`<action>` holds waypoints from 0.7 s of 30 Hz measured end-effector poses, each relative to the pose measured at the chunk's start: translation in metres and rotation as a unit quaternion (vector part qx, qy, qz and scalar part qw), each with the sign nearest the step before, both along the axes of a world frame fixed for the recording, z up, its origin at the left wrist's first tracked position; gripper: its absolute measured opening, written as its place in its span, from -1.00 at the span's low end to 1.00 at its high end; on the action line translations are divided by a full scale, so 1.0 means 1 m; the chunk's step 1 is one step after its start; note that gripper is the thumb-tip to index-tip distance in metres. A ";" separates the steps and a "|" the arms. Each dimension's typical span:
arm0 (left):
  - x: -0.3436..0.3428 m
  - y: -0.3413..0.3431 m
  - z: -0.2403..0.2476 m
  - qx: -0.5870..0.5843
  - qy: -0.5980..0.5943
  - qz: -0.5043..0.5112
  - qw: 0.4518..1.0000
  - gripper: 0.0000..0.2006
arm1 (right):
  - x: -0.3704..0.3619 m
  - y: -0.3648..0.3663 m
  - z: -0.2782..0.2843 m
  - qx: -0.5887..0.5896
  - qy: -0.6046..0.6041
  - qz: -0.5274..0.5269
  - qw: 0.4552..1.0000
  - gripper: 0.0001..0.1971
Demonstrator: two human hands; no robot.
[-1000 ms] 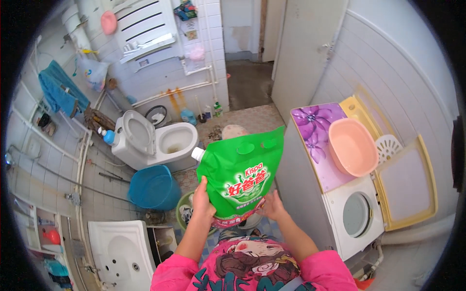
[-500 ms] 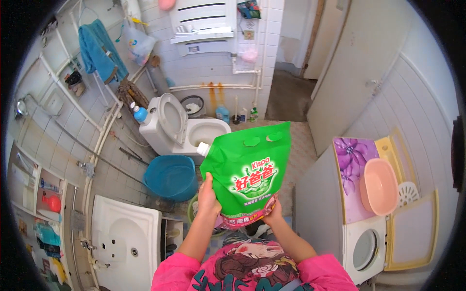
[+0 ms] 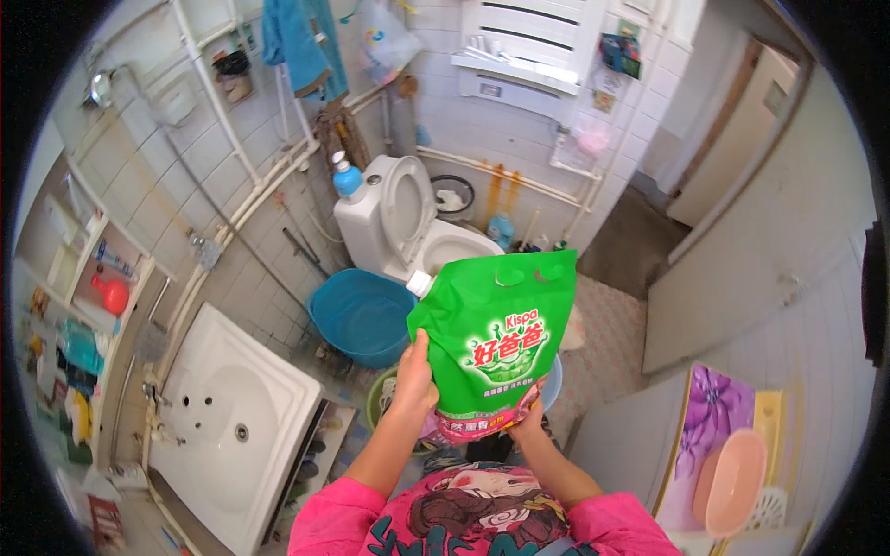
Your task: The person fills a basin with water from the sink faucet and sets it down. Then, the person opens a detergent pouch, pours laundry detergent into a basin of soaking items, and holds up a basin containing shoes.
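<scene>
Since the earlier frame, toilet (image 3: 422,218) and bucket (image 3: 363,315) have slid rightward behind the pouch (image 3: 496,343), which stays upright. Left hand (image 3: 414,380) clasps the pouch's edge at nine o'clock; right hand (image 3: 527,424) cups its base at six, fingers mostly hidden. Soft, bulging and glossy, the pouch looks heavy and liable to sag or slip, so support underneath suits it. Both forearms reach up toward twelve from the chest.

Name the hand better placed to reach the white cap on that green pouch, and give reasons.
Left, probably. The left hand grips the green pouch on the side just below the white cap. The right hand supports the bottom edge, farthest from it.
</scene>
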State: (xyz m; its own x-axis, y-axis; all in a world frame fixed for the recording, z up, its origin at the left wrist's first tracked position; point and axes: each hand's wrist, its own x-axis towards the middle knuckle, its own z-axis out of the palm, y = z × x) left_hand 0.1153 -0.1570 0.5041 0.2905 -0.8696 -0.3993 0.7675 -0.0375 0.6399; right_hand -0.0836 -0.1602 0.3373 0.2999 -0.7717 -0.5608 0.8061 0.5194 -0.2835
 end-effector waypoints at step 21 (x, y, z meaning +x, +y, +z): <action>-0.071 -0.101 0.063 0.093 0.048 0.320 0.942 -0.58 | -0.061 -0.235 0.090 -0.063 -0.006 0.312 0.948 -0.60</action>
State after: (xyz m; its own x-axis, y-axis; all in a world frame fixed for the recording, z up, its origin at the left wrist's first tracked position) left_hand 0.0443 -0.2582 0.5671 0.6862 -0.4406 -0.5788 0.7249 0.3473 0.5949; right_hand -0.1450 -0.3949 0.4278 0.7255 -0.5028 -0.4699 0.3564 0.8586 -0.3685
